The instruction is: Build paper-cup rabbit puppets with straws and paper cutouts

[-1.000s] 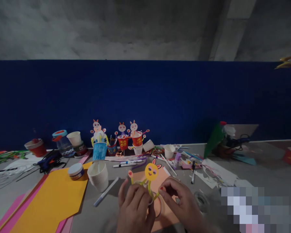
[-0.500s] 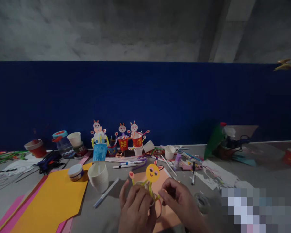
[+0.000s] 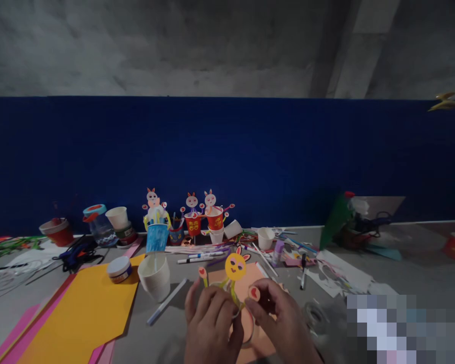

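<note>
My left hand is closed around the body of a yellow-faced rabbit figure. A whitish cup rim shows between the fingers, but most of the body is hidden by them. Yellow fuzzy stems rise from it, and a paper paw with a red heart stands up on the left side. My right hand pinches the other heart paw between thumb and fingers, its heart facing me. Below both hands lies a sheet of orange paper with a roll of tape on it.
Finished-looking cup rabbits stand at the back. To the left are stacked white paper cups, a lidded jar, a marker and yellow paper. Clear tape, a glue stick and paper scraps lie right.
The right paw has turned so its red heart now faces me, with my right fingers around its edge. The rabbit figure has shifted slightly left and up.
</note>
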Demonstrator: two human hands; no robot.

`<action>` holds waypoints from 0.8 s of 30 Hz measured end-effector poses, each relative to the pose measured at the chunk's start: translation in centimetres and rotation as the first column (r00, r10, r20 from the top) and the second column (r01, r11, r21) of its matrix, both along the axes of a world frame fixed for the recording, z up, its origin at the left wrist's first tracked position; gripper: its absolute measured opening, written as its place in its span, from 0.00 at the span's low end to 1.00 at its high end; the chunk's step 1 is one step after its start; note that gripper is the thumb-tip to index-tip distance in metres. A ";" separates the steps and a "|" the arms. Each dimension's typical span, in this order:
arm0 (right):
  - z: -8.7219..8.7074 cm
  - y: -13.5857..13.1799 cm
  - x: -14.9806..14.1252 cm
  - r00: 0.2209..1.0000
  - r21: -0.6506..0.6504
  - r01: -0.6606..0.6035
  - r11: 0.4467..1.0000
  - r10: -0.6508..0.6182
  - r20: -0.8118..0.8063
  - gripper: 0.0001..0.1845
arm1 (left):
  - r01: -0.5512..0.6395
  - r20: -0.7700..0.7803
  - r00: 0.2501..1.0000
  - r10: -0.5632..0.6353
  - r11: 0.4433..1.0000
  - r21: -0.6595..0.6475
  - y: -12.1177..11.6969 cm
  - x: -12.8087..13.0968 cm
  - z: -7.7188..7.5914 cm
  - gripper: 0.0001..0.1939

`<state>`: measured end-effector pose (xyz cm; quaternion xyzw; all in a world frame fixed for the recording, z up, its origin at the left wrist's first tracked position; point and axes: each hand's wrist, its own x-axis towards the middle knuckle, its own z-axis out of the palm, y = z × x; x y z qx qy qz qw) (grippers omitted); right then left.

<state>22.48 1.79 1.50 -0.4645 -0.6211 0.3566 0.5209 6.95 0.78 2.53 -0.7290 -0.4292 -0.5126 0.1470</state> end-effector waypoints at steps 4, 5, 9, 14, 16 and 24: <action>-0.5 -0.1 -0.3 0.999 0.105 0.031 0.994 -0.028 -0.024 0.24 | 0.004 0.003 1.000 -0.004 1.000 0.008 0.0 0.1 -0.1 0.09; -0.6 -0.1 -0.3 0.999 0.110 0.031 0.993 -0.027 -0.039 0.22 | 0.006 0.006 1.000 -0.006 1.000 0.008 0.0 0.1 -0.2 0.09; -0.8 -0.1 0.2 0.992 0.113 0.078 0.990 -0.067 -0.105 0.09 | 0.016 0.000 1.000 -0.016 1.000 -0.011 0.1 -0.2 -0.2 0.09; 0.0 -0.4 0.9 0.995 0.166 0.051 0.985 -0.036 -0.095 0.12 | 0.015 -0.019 1.000 -0.016 0.999 -0.039 0.0 -0.3 0.2 0.10; 0.4 -0.5 0.9 1.000 0.250 0.018 0.968 -0.011 -0.028 0.11 | 0.010 -0.029 1.000 -0.012 0.999 -0.048 -0.1 -0.3 0.3 0.10; 0.8 -0.2 1.0 0.970 0.563 -0.047 0.825 -0.098 0.224 0.08 | 0.026 -0.021 0.999 -0.027 0.999 -0.028 -0.2 -0.3 0.1 0.09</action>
